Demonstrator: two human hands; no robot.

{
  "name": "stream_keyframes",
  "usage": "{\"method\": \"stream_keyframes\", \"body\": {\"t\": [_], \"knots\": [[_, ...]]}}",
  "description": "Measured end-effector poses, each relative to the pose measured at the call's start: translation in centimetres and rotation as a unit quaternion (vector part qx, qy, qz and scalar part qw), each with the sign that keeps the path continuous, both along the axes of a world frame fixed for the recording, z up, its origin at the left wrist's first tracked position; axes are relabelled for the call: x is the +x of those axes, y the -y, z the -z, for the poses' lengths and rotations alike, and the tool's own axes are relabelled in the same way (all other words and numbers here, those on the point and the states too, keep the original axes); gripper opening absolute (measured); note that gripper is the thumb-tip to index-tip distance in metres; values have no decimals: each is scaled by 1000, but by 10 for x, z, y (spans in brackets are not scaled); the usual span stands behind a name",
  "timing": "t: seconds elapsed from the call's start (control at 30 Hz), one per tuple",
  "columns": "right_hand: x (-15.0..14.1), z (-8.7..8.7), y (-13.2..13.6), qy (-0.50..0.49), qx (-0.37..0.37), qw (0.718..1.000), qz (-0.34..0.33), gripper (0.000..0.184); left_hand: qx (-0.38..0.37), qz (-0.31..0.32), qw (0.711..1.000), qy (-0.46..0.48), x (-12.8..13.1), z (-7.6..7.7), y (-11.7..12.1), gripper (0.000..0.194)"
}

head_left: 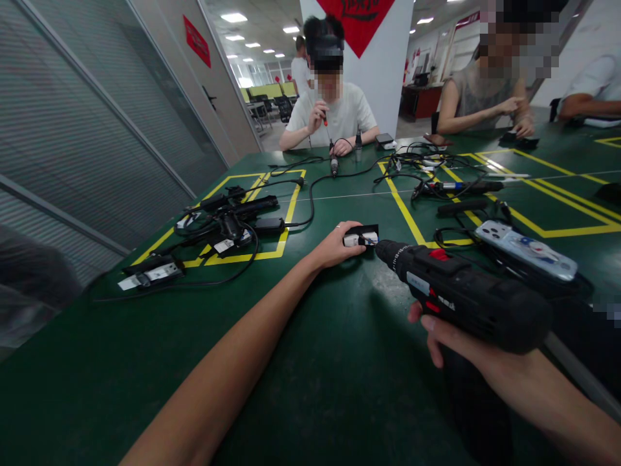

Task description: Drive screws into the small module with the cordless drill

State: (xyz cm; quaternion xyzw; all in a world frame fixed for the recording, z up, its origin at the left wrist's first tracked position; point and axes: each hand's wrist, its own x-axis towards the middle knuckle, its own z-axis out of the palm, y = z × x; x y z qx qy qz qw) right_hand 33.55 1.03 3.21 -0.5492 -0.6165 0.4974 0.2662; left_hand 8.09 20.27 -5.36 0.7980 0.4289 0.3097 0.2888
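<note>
My right hand [466, 343] is wrapped round the grip of a black cordless drill [460, 291] with red buttons. The drill lies level and its chuck points left. Just past the chuck, my left hand [338, 247] grips a small black-and-white box-shaped part [361, 237] on the green table [310, 349]. The part's near face is white with dark bits on it. The chuck's tip appears close to the part's right end; whether they touch I cannot tell. Any bit in the chuck is too small to make out.
Left of my arm lies a heap of black devices and cables [230, 220] within yellow tape lines. A silver-topped device [526, 249] and more tangled cables [431, 162] lie to the right. Across the table a person [334, 110] holds a screwdriver; another person [485, 97] sits farther right.
</note>
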Motion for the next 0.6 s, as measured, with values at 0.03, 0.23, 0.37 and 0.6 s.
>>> {"method": "stream_keyframes", "body": {"t": [0.03, 0.23, 0.37, 0.6], "knots": [[0, 0, 0, 4, 7, 1000, -4, 36, -2, 1, 1000, 0, 0, -1, 0, 60], [0, 1, -1, 38, 22, 999, 2, 46, -4, -4, 1000, -4, 1, -2, 0, 61], [0, 1, -1, 33, 34, 999, 4, 45, -4, 0, 1000, 1, 0, 0, -1, 61], [0, 2, -1, -28, 5, 1000, -1, 28, -3, -1, 1000, 2, 1, -1, 0, 60]]}}
